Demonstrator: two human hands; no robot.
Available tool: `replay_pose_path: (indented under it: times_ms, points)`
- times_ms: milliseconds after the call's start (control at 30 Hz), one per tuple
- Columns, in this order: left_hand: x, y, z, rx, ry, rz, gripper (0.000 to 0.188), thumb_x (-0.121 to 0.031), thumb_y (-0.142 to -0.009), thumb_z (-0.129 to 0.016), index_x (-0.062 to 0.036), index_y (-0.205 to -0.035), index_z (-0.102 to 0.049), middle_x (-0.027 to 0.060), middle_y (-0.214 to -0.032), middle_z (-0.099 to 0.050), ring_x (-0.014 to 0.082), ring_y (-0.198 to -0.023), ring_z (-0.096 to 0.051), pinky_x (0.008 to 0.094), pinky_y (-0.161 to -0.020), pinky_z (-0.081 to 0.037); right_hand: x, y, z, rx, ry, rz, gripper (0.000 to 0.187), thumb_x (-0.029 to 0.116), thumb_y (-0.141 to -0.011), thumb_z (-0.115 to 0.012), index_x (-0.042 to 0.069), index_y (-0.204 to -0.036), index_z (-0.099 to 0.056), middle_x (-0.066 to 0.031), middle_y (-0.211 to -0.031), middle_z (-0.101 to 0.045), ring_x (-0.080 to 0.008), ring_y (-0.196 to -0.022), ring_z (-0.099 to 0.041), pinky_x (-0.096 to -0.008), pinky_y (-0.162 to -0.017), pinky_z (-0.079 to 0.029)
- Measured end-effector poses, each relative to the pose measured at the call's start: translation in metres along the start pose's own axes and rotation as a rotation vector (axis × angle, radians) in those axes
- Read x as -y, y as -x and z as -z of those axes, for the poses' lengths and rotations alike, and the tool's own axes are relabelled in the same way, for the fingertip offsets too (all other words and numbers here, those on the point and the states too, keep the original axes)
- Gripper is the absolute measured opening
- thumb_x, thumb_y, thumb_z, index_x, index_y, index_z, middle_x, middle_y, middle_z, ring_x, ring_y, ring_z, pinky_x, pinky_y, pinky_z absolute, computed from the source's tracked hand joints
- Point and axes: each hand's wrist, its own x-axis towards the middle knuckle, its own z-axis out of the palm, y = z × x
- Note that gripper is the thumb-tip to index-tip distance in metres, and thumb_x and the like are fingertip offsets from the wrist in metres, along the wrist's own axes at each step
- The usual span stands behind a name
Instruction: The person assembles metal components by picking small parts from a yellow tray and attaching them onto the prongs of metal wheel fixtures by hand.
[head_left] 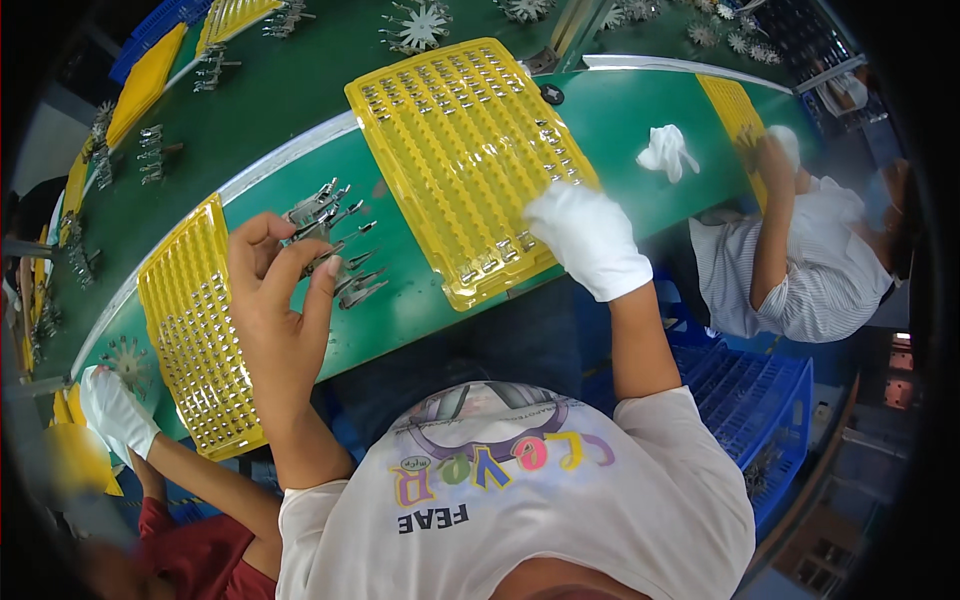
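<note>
My bare left hand is closed in a pinch on a cluster of metal pieces, a holder with several slim silvery parts sticking out, raised above the green table. In a white glove, my right hand is at the right edge of a yellow ribbed tray. Its fingers are bent together and pointed down at the tray; whatever they hold is hidden. Small silvery metal parts lie in rows across the tray's far end. More parts sit along its right side and in its near row.
A second yellow tray, full of metal parts, lies to the left. A crumpled white glove rests on the table at right. Star-shaped metal holders stand beyond the pale rail. Co-workers flank me; a blue crate is behind at right.
</note>
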Motion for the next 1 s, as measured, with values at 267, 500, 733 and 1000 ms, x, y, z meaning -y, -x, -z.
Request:
replay_pose_path:
  times_ms: [267, 500, 733, 1000]
  points:
    - [0.003, -0.001, -0.002, -0.029, -0.057, -0.047, 0.015, 0.001, -0.084, -0.077, 0.0003, -0.098, -0.073, 0.0132, -0.104, -0.055, 0.0290, -0.091, -0.062, 0.0391, -0.086, -0.053, 0.011, -0.012, -0.015, 0.108, 0.176, 0.109, 0.006, 0.019, -0.086, -0.069, 0.014, -0.082, -0.072, -0.0068, -0.084, -0.066, -0.0273, -0.081, -0.070, -0.0405, -0.066, -0.056]
    - [-0.007, -0.001, -0.010, -0.067, -0.051, -0.032, 0.012, -0.004, -0.086, -0.079, -0.0028, -0.097, -0.075, 0.0108, -0.096, -0.060, 0.0314, -0.087, -0.071, 0.0406, -0.078, -0.056, 0.001, -0.014, -0.001, -0.107, -0.280, 0.151, 0.006, 0.015, -0.086, -0.075, 0.010, -0.088, -0.072, -0.0087, -0.088, -0.070, -0.0283, -0.077, -0.071, -0.0390, -0.067, -0.058]
    - [-0.008, -0.002, -0.021, -0.023, -0.002, -0.115, 0.012, -0.002, -0.083, -0.078, -0.0037, -0.094, -0.074, 0.0094, -0.094, -0.061, 0.0325, -0.095, -0.072, 0.0417, -0.087, -0.060, 0.067, -0.031, 0.033, -0.068, -1.085, 0.086, 0.013, -0.002, -0.086, -0.074, -0.001, -0.099, -0.073, -0.0088, -0.098, -0.076, -0.0152, -0.091, -0.072, -0.0288, -0.078, -0.056]
    - [-0.010, -0.004, -0.024, -0.042, 0.030, -0.186, 0.009, -0.002, -0.084, -0.076, -0.0037, -0.092, -0.074, 0.0097, -0.093, -0.063, 0.0341, -0.100, -0.072, 0.0435, -0.098, -0.059, 0.089, -0.045, 0.024, -0.242, -1.070, 0.191, 0.012, 0.005, -0.087, -0.076, 0.005, -0.099, -0.075, -0.0121, -0.094, -0.075, -0.0246, -0.082, -0.074, -0.0348, -0.072, -0.057]
